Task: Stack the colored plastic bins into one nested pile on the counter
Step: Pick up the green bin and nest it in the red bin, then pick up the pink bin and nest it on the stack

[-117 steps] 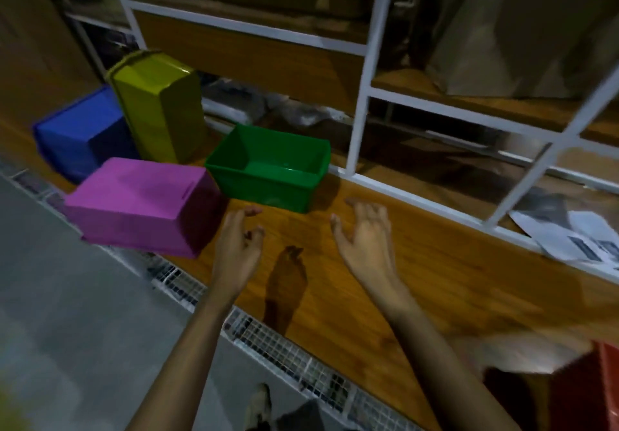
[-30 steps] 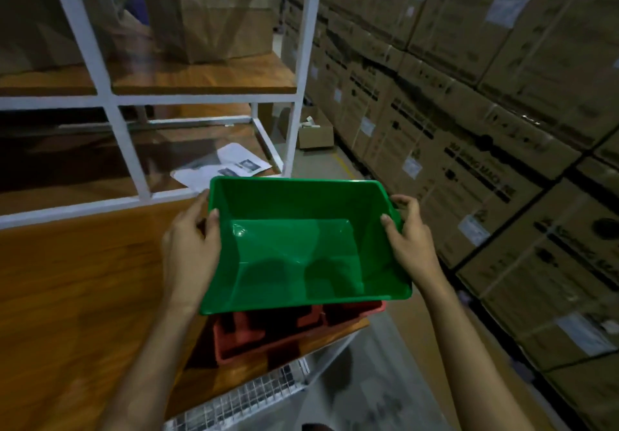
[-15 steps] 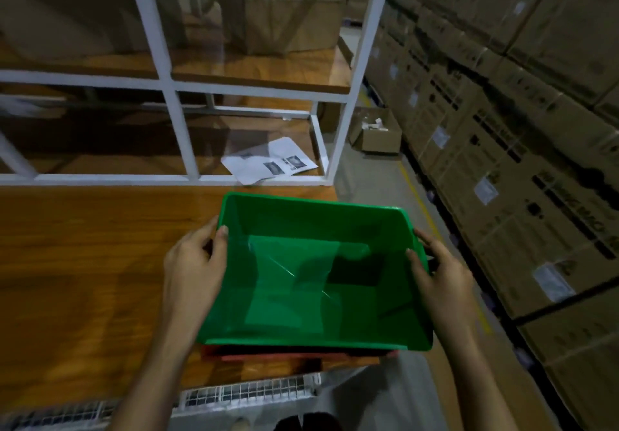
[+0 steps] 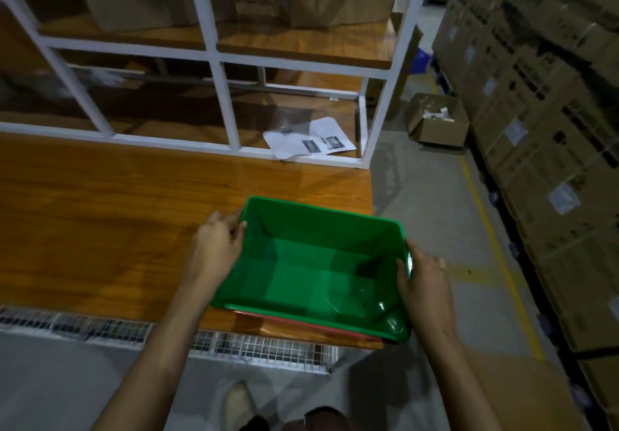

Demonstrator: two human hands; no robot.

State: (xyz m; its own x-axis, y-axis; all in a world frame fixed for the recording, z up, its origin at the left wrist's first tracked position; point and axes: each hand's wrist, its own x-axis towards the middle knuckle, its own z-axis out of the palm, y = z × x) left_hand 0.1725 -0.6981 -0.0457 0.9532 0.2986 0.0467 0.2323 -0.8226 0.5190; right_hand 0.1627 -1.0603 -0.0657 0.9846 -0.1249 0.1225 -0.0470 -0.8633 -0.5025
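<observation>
Sitting at the right front corner of the counter (image 4: 100, 216), the green bin (image 4: 315, 273) is upright, open side up, nested in a red bin (image 4: 301, 325) of which only a thin strip of rim shows below its near edge. Left hand (image 4: 217, 249) is closed on the bin's left short wall near the far corner, thumb hooked over the rim, fingers on the outside. Right hand (image 4: 423, 283) is closed on the right short wall, thumb along the rim, fingers wrapped outside; so each grip is clamped on the green bin. Bin interior is empty, with glare spots near the front right corner. The stack's right end overhangs or sits flush with the counter's end; cannot tell which. A wire mesh strip (image 4: 261, 347) runs along the counter's front edge. Behind the counter stands a white frame (image 4: 214, 55) with wooden shelves; printed sheets of paper (image 4: 311, 144) lie on the lower shelf at its right end. On the floor (image 4: 432, 202) beyond sits an open cardboard box (image 4: 435, 125), and stacked cartons (image 4: 542, 129) line the right side. A shoe (image 4: 236, 404) shows at bottom centre.
</observation>
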